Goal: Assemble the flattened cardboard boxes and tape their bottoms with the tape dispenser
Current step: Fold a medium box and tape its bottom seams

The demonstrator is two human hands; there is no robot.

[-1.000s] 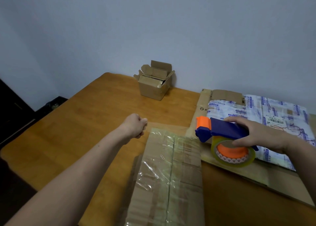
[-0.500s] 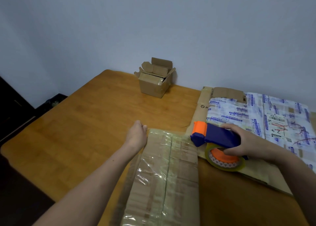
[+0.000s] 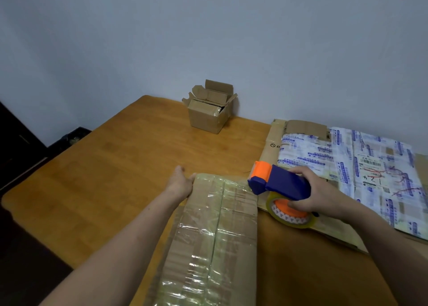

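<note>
the box (image 3: 215,236) lies on the table (image 3: 111,180), long axis pointing away; left hand (image 3: 181,183), fingers straight, presses its far left corner; right hand (image 3: 317,197) grips the tape dispenser (image 3: 281,185) just beside its far right corner

Wooden table (image 3: 115,190), small open box (image 3: 208,118) at far edge, taped box (image 3: 220,236) near, flattened cardboard (image 3: 370,178) right
</note>
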